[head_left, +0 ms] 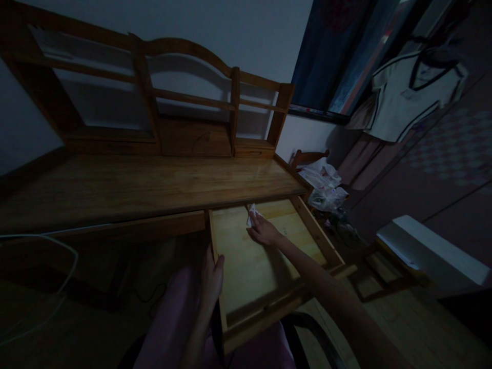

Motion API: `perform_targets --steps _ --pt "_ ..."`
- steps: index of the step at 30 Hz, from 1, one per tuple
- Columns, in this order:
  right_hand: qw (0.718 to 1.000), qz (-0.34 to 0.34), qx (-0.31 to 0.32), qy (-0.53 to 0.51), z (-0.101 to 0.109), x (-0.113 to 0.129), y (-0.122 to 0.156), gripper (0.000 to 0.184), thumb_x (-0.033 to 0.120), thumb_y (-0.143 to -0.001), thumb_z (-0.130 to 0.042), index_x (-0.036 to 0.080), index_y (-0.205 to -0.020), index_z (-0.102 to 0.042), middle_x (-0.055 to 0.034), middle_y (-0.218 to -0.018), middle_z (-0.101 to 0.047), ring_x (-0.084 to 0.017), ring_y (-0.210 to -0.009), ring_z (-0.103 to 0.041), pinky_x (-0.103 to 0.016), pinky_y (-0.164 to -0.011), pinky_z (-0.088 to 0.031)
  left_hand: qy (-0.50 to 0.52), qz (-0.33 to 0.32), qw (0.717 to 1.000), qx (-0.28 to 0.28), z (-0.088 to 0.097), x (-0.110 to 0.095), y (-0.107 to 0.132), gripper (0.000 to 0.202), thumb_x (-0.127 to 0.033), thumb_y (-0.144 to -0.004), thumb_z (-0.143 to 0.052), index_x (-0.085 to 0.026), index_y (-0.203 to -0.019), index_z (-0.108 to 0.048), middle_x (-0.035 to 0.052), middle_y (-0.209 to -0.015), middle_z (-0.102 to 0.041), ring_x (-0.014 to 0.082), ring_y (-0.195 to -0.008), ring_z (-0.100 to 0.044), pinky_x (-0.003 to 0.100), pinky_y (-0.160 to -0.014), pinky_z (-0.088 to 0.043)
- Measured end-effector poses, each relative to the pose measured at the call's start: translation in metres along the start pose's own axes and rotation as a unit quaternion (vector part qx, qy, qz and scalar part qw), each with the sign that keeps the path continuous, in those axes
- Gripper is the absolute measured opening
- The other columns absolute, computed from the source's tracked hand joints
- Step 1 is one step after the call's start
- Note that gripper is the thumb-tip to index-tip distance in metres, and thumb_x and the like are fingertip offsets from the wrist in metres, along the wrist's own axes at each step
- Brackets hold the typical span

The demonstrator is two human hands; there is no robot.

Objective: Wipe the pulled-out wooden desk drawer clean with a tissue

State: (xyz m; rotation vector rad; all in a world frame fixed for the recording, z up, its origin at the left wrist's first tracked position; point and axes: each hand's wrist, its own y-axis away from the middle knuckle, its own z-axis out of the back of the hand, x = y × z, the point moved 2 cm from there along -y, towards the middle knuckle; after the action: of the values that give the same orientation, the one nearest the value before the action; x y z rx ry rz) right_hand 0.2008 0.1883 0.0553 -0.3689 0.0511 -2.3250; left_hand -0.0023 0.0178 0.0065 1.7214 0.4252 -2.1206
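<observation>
A wooden drawer [253, 279] is pulled out from the desk, over my lap. Inside it, my right hand [264, 229] reaches toward the back and presses a crumpled white tissue or cloth [251, 211] against the drawer bottom; which of the two it is, I cannot tell. My left hand [212, 277] grips the drawer's left side wall, with the thumb over the top edge and the other fingers on the outer side, mostly hidden.
The wooden desk [154, 179] carries a shelf unit [196, 136] along the wall. Plastic bags [325, 182] are heaped to the right. A white cable [73, 256] hangs at the left. A low wooden stool or frame [378, 277] stands on the floor at right.
</observation>
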Motion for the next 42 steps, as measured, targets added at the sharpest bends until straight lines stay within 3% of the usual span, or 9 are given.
perform_targets --steps 12,28,42 --pt "0.999 0.029 0.029 0.003 0.000 0.002 0.030 0.079 0.048 -0.099 -0.036 0.007 -0.158 -0.003 -0.0194 -0.161 -0.019 -0.029 -0.149 -0.021 -0.048 -0.119 -0.027 -0.002 0.007 1.000 -0.001 0.001 -0.001 0.001 0.058 -0.037 -0.093 -0.046 -0.018 -0.147 -0.038 0.0141 -0.150 -0.046 0.0276 -0.137 -0.045 0.043 -0.114 -0.036" --pt "0.995 0.082 0.052 0.013 0.003 0.034 0.062 0.079 0.041 -0.098 -0.039 0.005 -0.157 -0.001 -0.0205 -0.161 -0.018 -0.029 -0.150 -0.015 -0.049 -0.119 -0.028 -0.003 0.003 1.000 0.000 0.001 -0.004 0.002 0.060 -0.037 -0.094 -0.046 -0.018 -0.149 -0.036 0.0138 -0.149 -0.047 0.0274 -0.136 -0.046 0.044 -0.114 -0.036" --pt "0.986 0.156 0.058 0.002 -0.014 0.088 0.036 0.083 0.036 -0.096 -0.044 0.006 -0.157 0.002 -0.0201 -0.162 -0.011 -0.029 -0.151 -0.012 -0.049 -0.119 -0.029 -0.003 -0.002 1.000 0.004 0.001 -0.005 0.001 0.058 -0.035 -0.093 -0.047 -0.019 -0.149 -0.037 0.0136 -0.148 -0.048 0.0275 -0.135 -0.047 0.044 -0.113 -0.037"
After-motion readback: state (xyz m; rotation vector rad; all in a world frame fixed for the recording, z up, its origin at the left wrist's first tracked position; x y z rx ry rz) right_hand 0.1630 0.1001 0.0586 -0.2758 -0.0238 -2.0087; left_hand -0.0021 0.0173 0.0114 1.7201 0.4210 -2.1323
